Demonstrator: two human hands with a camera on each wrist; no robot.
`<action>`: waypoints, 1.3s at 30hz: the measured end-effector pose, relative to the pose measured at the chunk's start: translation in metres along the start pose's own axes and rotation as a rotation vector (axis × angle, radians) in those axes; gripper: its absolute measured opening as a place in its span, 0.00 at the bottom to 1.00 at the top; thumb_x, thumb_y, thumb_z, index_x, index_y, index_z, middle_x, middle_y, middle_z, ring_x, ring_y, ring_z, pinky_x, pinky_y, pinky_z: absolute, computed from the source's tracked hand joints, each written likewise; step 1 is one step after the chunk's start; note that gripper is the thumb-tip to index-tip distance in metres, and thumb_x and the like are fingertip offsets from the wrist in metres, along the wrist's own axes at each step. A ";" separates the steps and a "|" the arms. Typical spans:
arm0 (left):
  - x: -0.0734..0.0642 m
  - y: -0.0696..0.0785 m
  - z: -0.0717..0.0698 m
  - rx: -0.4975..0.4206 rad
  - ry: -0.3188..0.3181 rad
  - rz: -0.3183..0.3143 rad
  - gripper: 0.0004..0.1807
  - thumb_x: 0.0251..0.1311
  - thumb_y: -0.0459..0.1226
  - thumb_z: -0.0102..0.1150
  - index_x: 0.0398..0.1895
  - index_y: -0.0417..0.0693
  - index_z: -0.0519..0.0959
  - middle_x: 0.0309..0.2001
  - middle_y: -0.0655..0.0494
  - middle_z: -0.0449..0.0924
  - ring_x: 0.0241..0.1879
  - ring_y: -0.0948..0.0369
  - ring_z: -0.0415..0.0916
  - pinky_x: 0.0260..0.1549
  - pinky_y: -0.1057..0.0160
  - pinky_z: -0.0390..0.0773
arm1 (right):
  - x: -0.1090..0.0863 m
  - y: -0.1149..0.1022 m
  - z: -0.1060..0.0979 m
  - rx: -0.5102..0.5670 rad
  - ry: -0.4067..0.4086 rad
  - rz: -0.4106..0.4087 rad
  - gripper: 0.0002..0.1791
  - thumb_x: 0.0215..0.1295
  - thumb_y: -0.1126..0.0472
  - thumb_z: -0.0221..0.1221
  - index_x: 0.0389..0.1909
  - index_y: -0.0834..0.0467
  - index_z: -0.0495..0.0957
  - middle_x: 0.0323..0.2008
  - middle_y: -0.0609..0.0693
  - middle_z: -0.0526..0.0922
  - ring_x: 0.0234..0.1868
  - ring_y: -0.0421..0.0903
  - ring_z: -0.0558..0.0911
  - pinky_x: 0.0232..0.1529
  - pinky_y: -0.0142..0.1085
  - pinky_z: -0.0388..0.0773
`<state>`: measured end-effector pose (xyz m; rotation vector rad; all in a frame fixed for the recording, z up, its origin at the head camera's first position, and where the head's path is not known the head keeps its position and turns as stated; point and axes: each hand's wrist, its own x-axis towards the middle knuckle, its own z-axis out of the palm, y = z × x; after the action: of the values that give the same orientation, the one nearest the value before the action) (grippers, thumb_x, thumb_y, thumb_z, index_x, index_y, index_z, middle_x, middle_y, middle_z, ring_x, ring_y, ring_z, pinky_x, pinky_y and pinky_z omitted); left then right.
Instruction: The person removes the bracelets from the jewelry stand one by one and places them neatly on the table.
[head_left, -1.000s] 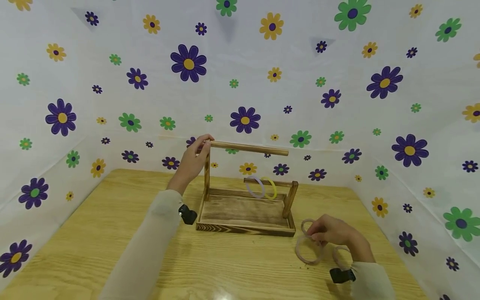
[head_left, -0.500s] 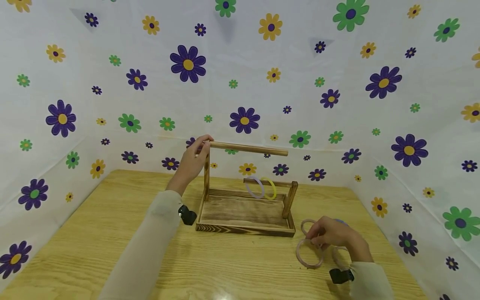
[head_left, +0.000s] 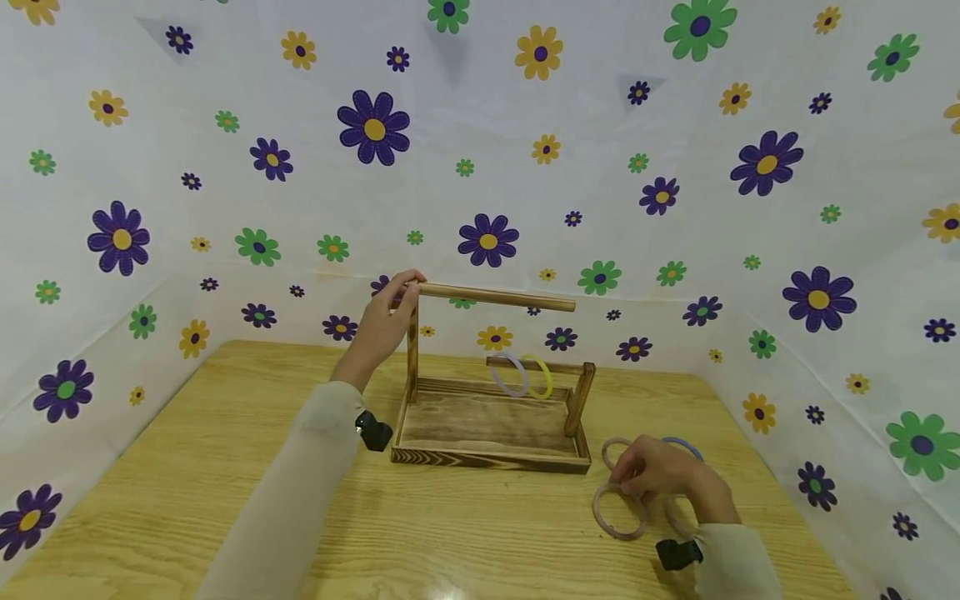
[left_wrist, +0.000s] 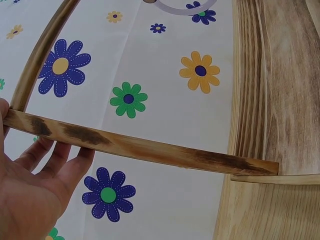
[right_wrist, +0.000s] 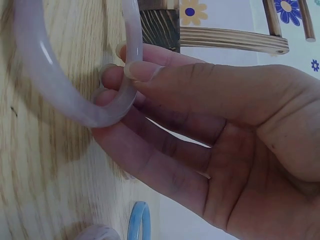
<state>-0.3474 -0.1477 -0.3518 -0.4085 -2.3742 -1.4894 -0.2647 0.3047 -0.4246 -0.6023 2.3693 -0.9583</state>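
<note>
My left hand (head_left: pixel 382 333) grips the top corner of a wooden bracelet stand (head_left: pixel 491 460), where its tall post (left_wrist: pixel 135 148) meets the upper bar. In the left wrist view the fingers (left_wrist: pixel 59 159) lie behind that post. Low over the table at the right, my right hand (head_left: pixel 660 471) pinches a pale pink bangle (right_wrist: pixel 65 97) between thumb and fingers. Part of the bangle runs out of the right wrist view. On the stand's lower bar hang a lavender bangle (head_left: pixel 524 377) and a yellow bangle (head_left: pixel 550 383).
Around the right hand lie a blue bangle (head_left: pixel 684 443), another pale bangle (head_left: pixel 609 446) behind the fingers, and one (head_left: pixel 672 517) partly covered by the wrist. The wood-grain table (head_left: pixel 450 542) meets flower-print cloth walls (head_left: pixel 450 200) at the back and sides.
My right hand has shifted slightly down in the head view, with the pinched bangle. The blue bangle behind it has come into sight. My left hand keeps its place on the stand.
</note>
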 end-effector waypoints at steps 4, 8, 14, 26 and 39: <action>-0.001 0.001 0.000 0.003 -0.003 -0.005 0.21 0.82 0.55 0.37 0.68 0.64 0.69 0.54 0.46 0.76 0.59 0.46 0.75 0.53 0.45 0.75 | 0.001 0.000 0.001 0.000 0.007 0.003 0.06 0.64 0.75 0.64 0.39 0.69 0.87 0.33 0.61 0.88 0.32 0.47 0.86 0.32 0.41 0.86; -0.002 0.002 -0.001 0.010 -0.004 -0.003 0.21 0.82 0.54 0.36 0.68 0.63 0.69 0.53 0.46 0.75 0.58 0.46 0.75 0.51 0.47 0.74 | 0.001 0.001 0.002 -0.004 0.019 0.020 0.06 0.63 0.75 0.65 0.39 0.69 0.88 0.33 0.61 0.89 0.33 0.48 0.87 0.32 0.41 0.87; 0.000 0.000 -0.001 0.010 -0.003 0.018 0.20 0.82 0.53 0.36 0.68 0.63 0.70 0.48 0.47 0.74 0.54 0.48 0.76 0.46 0.51 0.72 | 0.001 0.000 0.000 -0.014 0.024 0.048 0.07 0.63 0.75 0.65 0.40 0.69 0.88 0.35 0.61 0.90 0.34 0.49 0.88 0.34 0.42 0.87; 0.000 0.000 -0.002 -0.005 -0.009 0.030 0.21 0.82 0.54 0.36 0.68 0.63 0.69 0.46 0.49 0.73 0.52 0.49 0.75 0.46 0.50 0.71 | 0.001 0.000 0.001 -0.023 0.039 0.049 0.05 0.61 0.74 0.67 0.37 0.68 0.89 0.33 0.60 0.90 0.32 0.48 0.88 0.33 0.43 0.87; 0.000 -0.001 -0.001 -0.012 -0.014 0.021 0.21 0.82 0.54 0.36 0.68 0.64 0.69 0.48 0.46 0.74 0.54 0.48 0.76 0.46 0.50 0.72 | 0.003 0.002 0.004 -0.028 0.061 0.039 0.05 0.58 0.75 0.69 0.35 0.68 0.89 0.31 0.60 0.90 0.31 0.47 0.87 0.32 0.41 0.87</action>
<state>-0.3476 -0.1493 -0.3521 -0.4460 -2.3655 -1.4966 -0.2644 0.3020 -0.4292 -0.5423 2.4432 -0.9402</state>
